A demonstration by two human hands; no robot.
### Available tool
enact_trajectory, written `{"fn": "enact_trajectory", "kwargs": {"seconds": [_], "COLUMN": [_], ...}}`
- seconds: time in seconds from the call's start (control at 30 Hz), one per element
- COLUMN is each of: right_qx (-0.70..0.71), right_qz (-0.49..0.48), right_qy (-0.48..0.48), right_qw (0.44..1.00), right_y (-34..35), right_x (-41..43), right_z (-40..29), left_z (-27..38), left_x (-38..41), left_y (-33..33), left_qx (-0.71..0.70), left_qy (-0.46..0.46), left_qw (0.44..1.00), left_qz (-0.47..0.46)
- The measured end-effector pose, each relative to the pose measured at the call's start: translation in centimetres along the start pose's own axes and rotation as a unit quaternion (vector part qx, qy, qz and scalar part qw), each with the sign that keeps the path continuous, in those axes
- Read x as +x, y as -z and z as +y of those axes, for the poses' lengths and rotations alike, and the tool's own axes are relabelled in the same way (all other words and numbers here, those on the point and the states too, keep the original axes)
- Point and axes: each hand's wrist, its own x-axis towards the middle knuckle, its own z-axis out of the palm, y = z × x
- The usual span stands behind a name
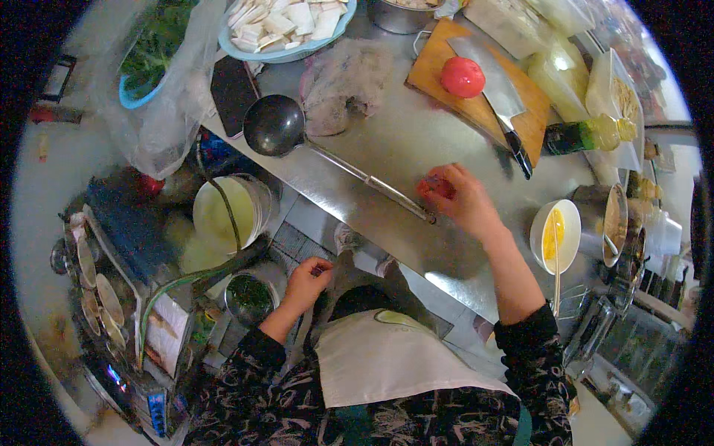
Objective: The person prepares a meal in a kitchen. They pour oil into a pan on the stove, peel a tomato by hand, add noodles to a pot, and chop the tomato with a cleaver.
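Observation:
My right hand (466,200) is over the steel worktop (368,234), fingers curled, close to the handle end of a long metal ladle (273,125). Something reddish shows by its fingertips, too blurred to make out. In front of my apron my left hand (308,285) hovers off the table edge with fingers bent; a small dark spot at its fingertips is unclear. Beyond the right hand, a peeled-looking red tomato (463,77) rests on a wooden cutting board (432,61), touching a cleaver (496,78) whose black handle overhangs the board.
A blue basin (281,56) of pale slices and a crumpled cloth (348,83) lie at the back. On the right are a white bowl (566,234) with yellow liquid and chopsticks, and a bottle (591,135). Below left stand a white bucket (223,212) and a pot (251,295) of greens.

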Motion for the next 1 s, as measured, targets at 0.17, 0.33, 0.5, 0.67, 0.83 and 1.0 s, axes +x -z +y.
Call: {"fn": "enact_trajectory", "kwargs": {"seconds": [0.17, 0.33, 0.5, 0.67, 0.83, 1.0], "right_qx": [-0.168, 0.043, 0.466, 0.512, 0.468, 0.36], "right_qz": [-0.005, 0.042, 0.173, 0.208, 0.36, 0.463], "right_qy": [0.044, -0.044, -0.112, -0.12, -0.194, -0.3], "right_qw": [0.985, 0.997, 0.861, 0.825, 0.783, 0.752], "right_y": [-2.7, -1.1, 0.8, -0.2, -2.4, -6.2], "right_x": [1.5, -1.1, -11.6, -25.4, -43.2, -61.9], "right_z": [-0.1, -0.1, -0.3, 0.6, 7.0, 19.2], "left_z": [-0.3, -1.2, -3.9, -7.1, -9.0, -17.1], "left_x": [0.9, -0.2, -1.5, -2.9, -7.1, -11.7], "left_y": [1.6, 3.0, 2.9, 0.1, -3.7, -7.5], "left_qx": [0.021, 0.038, 0.062, 0.072, 0.039, 0.087], "left_qy": [-0.034, 0.01, 0.004, 0.025, 0.038, 0.078], "left_qw": [0.999, 0.998, 0.996, 0.994, 0.992, 0.988], "left_qz": [-0.028, -0.046, -0.067, -0.079, -0.117, -0.1]}}
